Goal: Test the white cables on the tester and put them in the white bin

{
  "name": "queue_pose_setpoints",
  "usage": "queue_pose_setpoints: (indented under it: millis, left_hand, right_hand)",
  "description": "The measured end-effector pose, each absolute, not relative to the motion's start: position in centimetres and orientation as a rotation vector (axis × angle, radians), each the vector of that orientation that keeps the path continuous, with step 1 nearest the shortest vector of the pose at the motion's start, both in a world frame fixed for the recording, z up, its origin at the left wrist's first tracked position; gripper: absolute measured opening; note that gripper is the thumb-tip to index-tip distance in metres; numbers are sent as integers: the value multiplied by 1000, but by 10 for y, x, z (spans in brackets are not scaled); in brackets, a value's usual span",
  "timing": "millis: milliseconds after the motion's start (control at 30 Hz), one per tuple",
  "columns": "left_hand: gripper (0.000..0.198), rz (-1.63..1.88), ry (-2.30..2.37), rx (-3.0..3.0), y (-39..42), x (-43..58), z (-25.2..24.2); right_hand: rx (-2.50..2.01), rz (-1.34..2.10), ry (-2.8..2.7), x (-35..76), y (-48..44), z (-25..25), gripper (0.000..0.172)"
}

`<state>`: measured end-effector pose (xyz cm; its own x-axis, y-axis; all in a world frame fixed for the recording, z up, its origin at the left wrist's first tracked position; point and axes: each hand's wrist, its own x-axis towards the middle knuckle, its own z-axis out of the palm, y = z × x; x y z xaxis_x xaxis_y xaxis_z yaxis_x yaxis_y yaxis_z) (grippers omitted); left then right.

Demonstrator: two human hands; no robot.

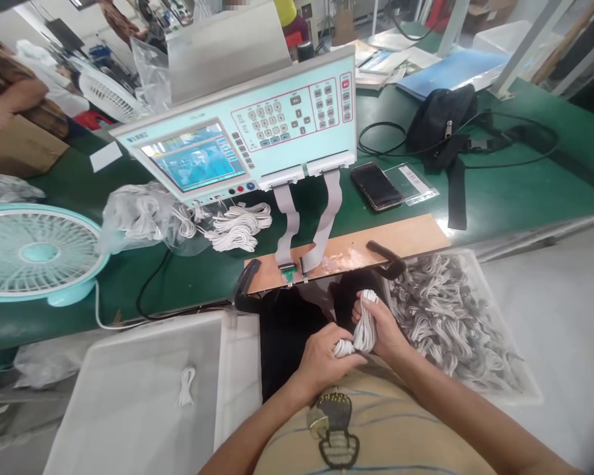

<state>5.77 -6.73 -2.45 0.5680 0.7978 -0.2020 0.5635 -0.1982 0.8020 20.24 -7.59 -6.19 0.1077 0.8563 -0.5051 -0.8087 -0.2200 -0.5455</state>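
Observation:
Both my hands meet in front of my chest, below the edge of the green bench. My right hand is closed around a coiled white cable bundle, held upright. My left hand pinches the lower end of the same bundle with its fingers curled. Just above them a brown board carries a small connector fixture, joined by two grey ribbon cables to a pale blue tester with a lit screen and keypad.
A clear bin at my right holds several coiled white cables. A white bin at my left holds one cable. On the bench lie a bag of cables, a teal fan, a phone and a black pouch. Another person stands far left.

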Motion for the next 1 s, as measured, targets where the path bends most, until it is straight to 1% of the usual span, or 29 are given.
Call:
queue_pose_setpoints:
  millis: [67,133,200,433,500,633,767,867,1000]
  left_hand:
    - [31,224,1192,1908,-67,60,-26]
    - [26,138,1245,1935,-66,62,-28]
    - [23,69,1240,1965,-64,63,-30]
    - [22,-132,1236,1935,-62,57,-36]
    - [24,-153,1191,1840,-64,57,-39]
    - [36,-202,1165,1627,-66,59,-43]
    - [41,-120,1204,1606,-66,60,-45]
    - [34,9,1211,1662,-69,58,-47]
    - [26,302,1280,1548,-73,58,-49]
  right_hand:
    - [-1004,1466,-129,200,-75,-62,30]
    - [-1061,1405,-208,199,-76,-63,31]
    - [-1098,1363,-285,199,-78,-64,31]
    - [-1302,1251,-523,208,-86,-74,31]
    - [-1337,1231,-563,209,-87,-75,31]
    - [-1327,1276,-618,208,-89,-75,31]
    - [-1287,1288,-610,206,-89,-72,31]
    - [-1236,1383,-471,205,-86,-64,32]
    - [-1082,1582,-170,203,-83,-61,33]
